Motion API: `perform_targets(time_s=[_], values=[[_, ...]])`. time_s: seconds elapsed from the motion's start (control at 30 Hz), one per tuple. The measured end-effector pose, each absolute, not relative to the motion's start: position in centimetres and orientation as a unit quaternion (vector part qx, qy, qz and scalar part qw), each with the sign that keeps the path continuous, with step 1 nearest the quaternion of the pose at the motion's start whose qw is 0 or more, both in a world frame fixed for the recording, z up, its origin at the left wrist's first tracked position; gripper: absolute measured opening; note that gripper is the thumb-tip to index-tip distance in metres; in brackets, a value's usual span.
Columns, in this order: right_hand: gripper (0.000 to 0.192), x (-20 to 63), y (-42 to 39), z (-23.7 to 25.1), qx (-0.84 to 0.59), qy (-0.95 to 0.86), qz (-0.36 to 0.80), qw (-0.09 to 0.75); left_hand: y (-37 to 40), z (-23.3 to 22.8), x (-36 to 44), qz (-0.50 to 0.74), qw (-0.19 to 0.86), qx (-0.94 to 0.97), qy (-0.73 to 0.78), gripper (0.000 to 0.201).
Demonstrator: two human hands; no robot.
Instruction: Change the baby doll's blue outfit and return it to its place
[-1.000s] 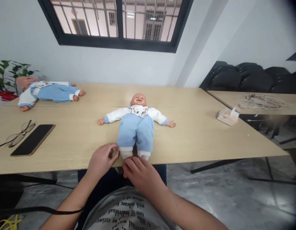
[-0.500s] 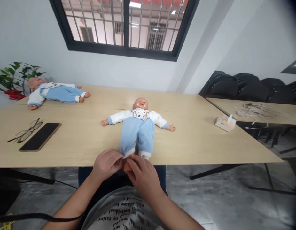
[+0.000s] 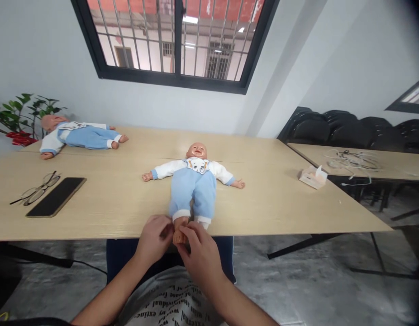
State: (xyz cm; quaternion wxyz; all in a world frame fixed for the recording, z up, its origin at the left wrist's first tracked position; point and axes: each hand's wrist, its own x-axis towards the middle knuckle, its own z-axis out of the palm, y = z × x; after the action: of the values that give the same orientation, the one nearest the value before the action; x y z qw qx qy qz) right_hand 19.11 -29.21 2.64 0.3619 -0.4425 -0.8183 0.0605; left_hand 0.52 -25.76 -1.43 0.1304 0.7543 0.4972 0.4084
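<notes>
A baby doll [image 3: 193,192] in a white and light-blue outfit lies face up, arms spread, its legs toward me. Its bare foot [image 3: 178,236] sticks out past the table's front edge, below the white trouser cuff [image 3: 181,213]. My right hand [image 3: 201,253] grips that foot, thumb beneath and fingers on top. On the other side my left hand [image 3: 153,240] is closed, its fingers curled beside the ankle; what its fingertips hold is hidden. The doll's other foot is partly covered by my right hand.
On the table [image 3: 264,199] lie a second, similar doll [image 3: 85,136], eyeglasses [image 3: 38,188] and a black phone [image 3: 56,198]. A tissue box [image 3: 313,177] stands at the right. White cables [image 3: 354,160] lie on a neighbouring table; a potted plant [image 3: 17,115] stands at the far left.
My left fingers have let go of the trouser cuff and moved slightly left and down. The cuff lies flatter, with more of the ankle and foot showing. My right hand stays at the foot.
</notes>
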Motion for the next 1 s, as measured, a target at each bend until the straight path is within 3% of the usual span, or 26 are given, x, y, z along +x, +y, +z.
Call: perform_targets(time_s=[0.17, 0.3, 0.43, 0.53, 0.67, 0.8, 1.0], values=[[0.031, 18.8, -29.2, 2.6, -0.443, -0.845, 0.051, 0.296, -27.4, -2.0, -0.6, 0.359, 0.085, 0.78, 0.505, 0.016], [0.031, 18.6, -29.5, 2.8, -0.422, -0.869, 0.03, 0.256, -28.0, -1.9, -1.6, 0.409, 0.068, 0.748, 0.518, 0.008], [0.042, 20.9, -29.3, 3.1, -0.396, -0.857, 0.053, 0.325, -28.5, -0.6, -1.3, 0.418, 0.034, 0.794, 0.44, 0.01], [0.03, 24.0, -28.0, 2.2, -0.45, -0.801, 0.007, 0.394, -28.5, 0.5, 0.4, 0.364, -0.002, 0.859, 0.36, 0.024], [0.022, 27.1, -25.7, 0.4, -0.464, -0.799, -0.087, 0.372, -28.0, 0.6, 3.0, 0.317, -0.077, 0.888, 0.324, 0.042], [0.016, 26.9, -25.0, -0.2, -0.454, -0.802, -0.106, 0.373, -27.7, -0.5, 4.2, 0.348, -0.088, 0.876, 0.324, 0.027], [0.015, 24.8, -27.6, -0.9, -0.401, -0.829, -0.045, 0.387, -28.3, -2.2, 4.2, 0.4, -0.066, 0.834, 0.374, 0.013]])
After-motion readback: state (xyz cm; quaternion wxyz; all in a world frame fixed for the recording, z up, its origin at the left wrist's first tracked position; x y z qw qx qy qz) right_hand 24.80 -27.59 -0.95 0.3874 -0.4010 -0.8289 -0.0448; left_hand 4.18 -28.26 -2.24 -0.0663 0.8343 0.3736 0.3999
